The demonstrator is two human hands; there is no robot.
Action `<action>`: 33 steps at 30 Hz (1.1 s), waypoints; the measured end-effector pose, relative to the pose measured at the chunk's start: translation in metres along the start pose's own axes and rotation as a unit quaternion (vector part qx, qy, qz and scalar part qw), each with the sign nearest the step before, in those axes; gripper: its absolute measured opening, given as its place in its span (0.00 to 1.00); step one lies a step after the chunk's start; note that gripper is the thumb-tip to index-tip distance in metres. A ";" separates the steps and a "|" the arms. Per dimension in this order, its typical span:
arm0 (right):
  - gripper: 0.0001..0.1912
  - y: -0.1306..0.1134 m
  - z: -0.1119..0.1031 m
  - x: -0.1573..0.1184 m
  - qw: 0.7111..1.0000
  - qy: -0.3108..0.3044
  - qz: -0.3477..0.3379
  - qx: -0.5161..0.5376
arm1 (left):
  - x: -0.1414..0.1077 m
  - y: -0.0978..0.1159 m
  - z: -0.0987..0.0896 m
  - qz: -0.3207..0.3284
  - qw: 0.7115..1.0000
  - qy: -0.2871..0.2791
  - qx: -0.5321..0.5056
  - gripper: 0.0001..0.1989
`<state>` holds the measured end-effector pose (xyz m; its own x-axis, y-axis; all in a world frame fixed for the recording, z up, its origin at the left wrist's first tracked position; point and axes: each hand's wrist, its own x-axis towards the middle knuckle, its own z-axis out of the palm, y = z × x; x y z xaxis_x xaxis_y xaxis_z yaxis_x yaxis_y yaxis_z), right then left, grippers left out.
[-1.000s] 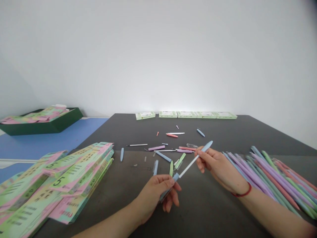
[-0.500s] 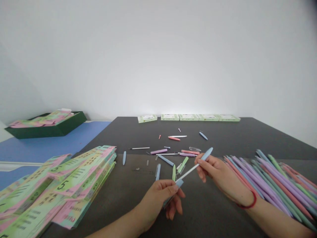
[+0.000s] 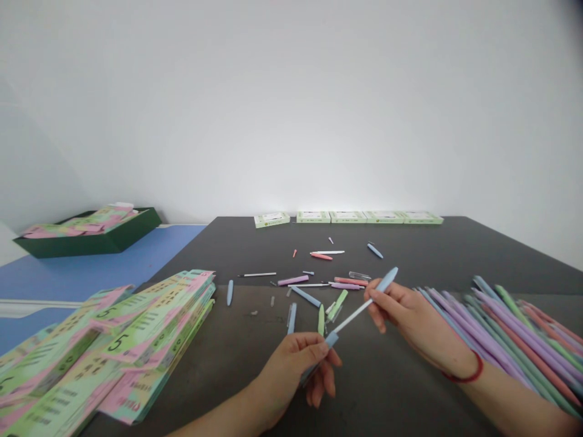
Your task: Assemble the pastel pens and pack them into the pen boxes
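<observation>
Over the near middle of the dark table, my left hand [image 3: 303, 364] pinches a light blue pen barrel [image 3: 331, 338], most of it hidden by the fingers. My right hand [image 3: 405, 315] grips another light blue tapered pen part [image 3: 387, 279] between thumb and fingers, its pointed end up to the right. A thin white refill [image 3: 353, 317] spans the gap between the two blue parts. Just beyond my hands lie a light green pen part [image 3: 321, 318], a light blue part with a clear clip [image 3: 292, 318] and a purple part [image 3: 293, 280].
Bundled pastel pens [image 3: 514, 340] lie at the right. Printed cardboard packs [image 3: 150, 334] are piled at the left. Several flat boxes [image 3: 348, 216] line the table's far edge. On a blue surface at far left stands a dark green tray [image 3: 122, 238] of packs.
My right hand has moved slightly up and to the right, away from my left hand. A little more of the white refill shows between the blue parts. The view has shifted slightly.
</observation>
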<state>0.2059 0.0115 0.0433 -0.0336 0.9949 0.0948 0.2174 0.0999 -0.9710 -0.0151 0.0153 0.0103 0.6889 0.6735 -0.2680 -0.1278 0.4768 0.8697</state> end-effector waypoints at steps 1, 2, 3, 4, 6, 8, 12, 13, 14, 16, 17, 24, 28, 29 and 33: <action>0.14 -0.001 0.001 0.000 1.000 -0.007 0.002 -0.004 | 0.000 0.000 0.000 0.001 1.000 0.001 0.000 0.15; 0.14 -0.001 0.002 -0.001 1.000 -0.012 0.004 -0.006 | 0.000 0.000 0.000 0.002 1.000 0.003 -0.001 0.15; 0.14 -0.002 0.002 0.000 1.000 -0.014 0.004 -0.006 | 0.000 -0.001 0.000 0.003 1.000 0.004 -0.001 0.15; 0.14 -0.002 0.002 0.000 1.000 -0.013 0.003 -0.005 | 0.000 -0.001 0.000 0.004 1.000 0.005 -0.001 0.15; 0.14 -0.002 -0.001 0.001 1.000 -0.002 -0.001 0.003 | -0.001 -0.001 0.001 0.006 1.000 0.008 0.000 0.15; 0.15 -0.001 -0.003 0.002 1.000 0.012 -0.005 0.011 | -0.001 0.000 0.001 0.006 1.000 0.009 0.002 0.15; 0.15 0.000 -0.007 0.002 1.000 0.018 -0.009 0.007 | -0.002 0.000 0.001 0.007 1.000 0.007 0.000 0.15; 0.15 0.000 -0.007 0.002 1.000 0.018 -0.010 0.000 | -0.002 0.000 0.001 0.007 1.000 0.006 -0.001 0.15; 0.15 0.000 -0.007 0.002 1.000 0.019 -0.011 -0.006 | -0.002 0.000 0.001 0.007 1.000 0.006 -0.002 0.15; 0.16 0.000 -0.006 0.003 1.000 0.020 -0.012 -0.010 | -0.001 -0.001 0.000 0.006 1.000 0.007 -0.003 0.15; 0.15 -0.001 -0.006 0.003 1.000 0.020 -0.012 -0.005 | -0.001 -0.001 0.000 0.006 1.000 0.009 -0.003 0.15; 0.15 -0.002 -0.002 0.001 1.000 0.005 -0.004 0.029 | 0.000 0.000 0.000 0.002 1.000 0.006 0.009 0.14; 0.15 0.003 0.016 -0.007 0.996 -0.041 0.028 0.077 | -0.001 -0.002 0.001 0.005 1.000 0.006 0.020 0.14; 0.15 0.005 0.022 -0.009 0.994 -0.050 0.033 0.094 | -0.001 -0.003 0.001 0.007 1.000 0.003 0.025 0.14; 0.14 0.015 0.044 -0.019 0.979 -0.080 0.070 0.175 | 0.002 -0.008 0.000 0.022 0.998 -0.014 0.051 0.17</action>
<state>0.1666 -0.0066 0.0175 -0.1856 0.9811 -0.0539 -0.1160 -0.0763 -0.9903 -0.0126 0.0127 0.0029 0.7037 0.6759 -0.2190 -0.0858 0.3869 0.9181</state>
